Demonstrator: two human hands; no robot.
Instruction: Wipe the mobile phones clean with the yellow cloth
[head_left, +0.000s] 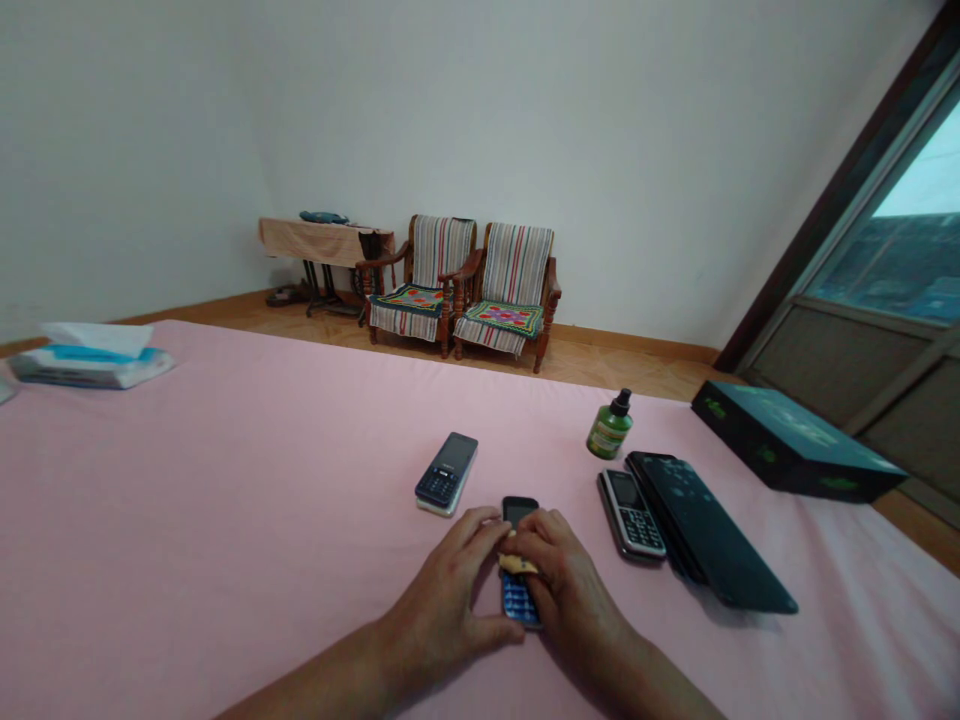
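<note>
Left hand (442, 600) and right hand (562, 590) are both curled closed around a blue-keyed phone (520, 603), the right pinching a yellow cloth (517, 565) onto it. Another phone (446, 473) sits just up-left of it on the pink sheet (225, 500).

The hands (499, 590) rest together on a bed (225, 480), over a keypad phone (517, 600). A second phone (446, 473) lies just ahead and left of them. To their right, a third phone (631, 514) lies beside a flat smartphone (709, 530). Farther ahead stands a pump bottle (610, 425), with a box (795, 440) farther right and a tissue pack (90, 357) far left. Beyond the bed, two armchairs (465, 290) stand side by side against the wall (600, 150), with a small table (322, 240) to their left.
</note>
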